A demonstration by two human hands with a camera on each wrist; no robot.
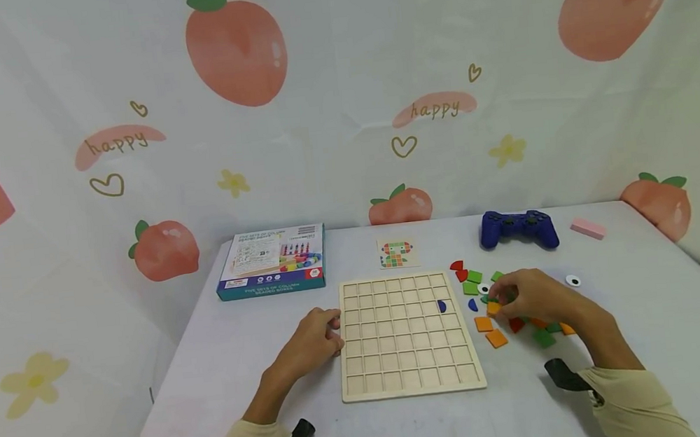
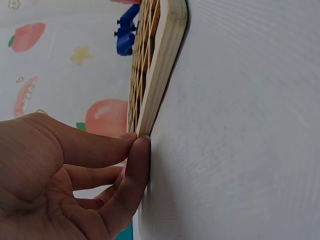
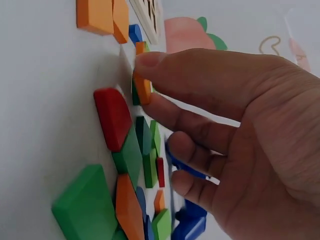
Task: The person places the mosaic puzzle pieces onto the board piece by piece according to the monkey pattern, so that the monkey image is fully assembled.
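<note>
My left hand [image 1: 307, 343] pinches the left edge of a wooden grid board [image 1: 355, 388] between thumb and forefinger; the left wrist view shows the fingertips at the board's rim. One dark blue half-round piece [image 1: 442, 306] lies in a square near the board's right side. To the right of the board, my right hand [image 1: 531, 297] pinches an orange square tile [image 3: 143, 86] between thumb and forefinger, low over the loose pieces. Around it lie a red quarter-round piece [image 3: 113, 117], a green tile [image 3: 86, 206], more orange tiles [image 1: 496, 338] and a blue half-round piece [image 1: 473, 305].
A pattern card [image 1: 398, 252] lies behind the board. At the back left sits a boxed toy set [image 1: 272, 261]. A blue game controller [image 1: 518, 228] and a pink block [image 1: 588, 228] are at the back right. A white eye disc [image 1: 574, 281] lies right of the right hand.
</note>
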